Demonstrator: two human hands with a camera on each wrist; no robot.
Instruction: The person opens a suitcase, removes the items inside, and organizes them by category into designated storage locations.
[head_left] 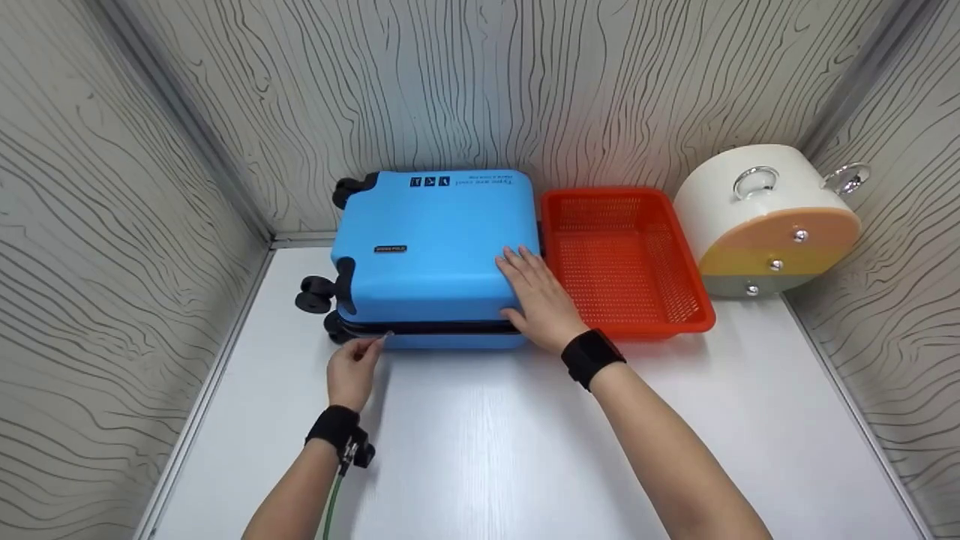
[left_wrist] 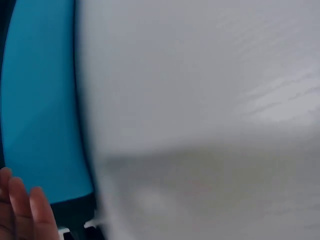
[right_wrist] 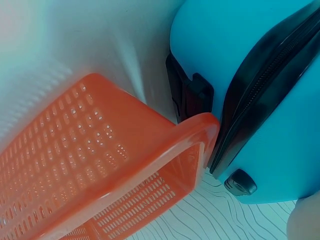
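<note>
A light blue hard-shell suitcase [head_left: 439, 221] lies flat, its black wheels [head_left: 315, 294] facing left. Along its front side runs a black zipper seam [head_left: 450, 328]. At the left part of this seam, my left hand [head_left: 351, 375] pinches a small silvery zipper pull [head_left: 388, 336] between thumb and fingers. My right hand [head_left: 544, 306] rests on the suitcase's right front corner, fingers stretched over the top shell. Only a few left fingertips [left_wrist: 40, 210] show in the left wrist view, beside the blue shell; the pull is hidden there. The right wrist view shows the zipper teeth [right_wrist: 265, 75] at the suitcase's end.
A red perforated plastic basket [head_left: 679, 285] stands close against the suitcase's right side. Farther right is a rounded white case [head_left: 739, 176] with a striped coloured front, small knobs and clear ring handles. Wood-patterned walls [head_left: 600, 82] enclose the white table [head_left: 465, 450].
</note>
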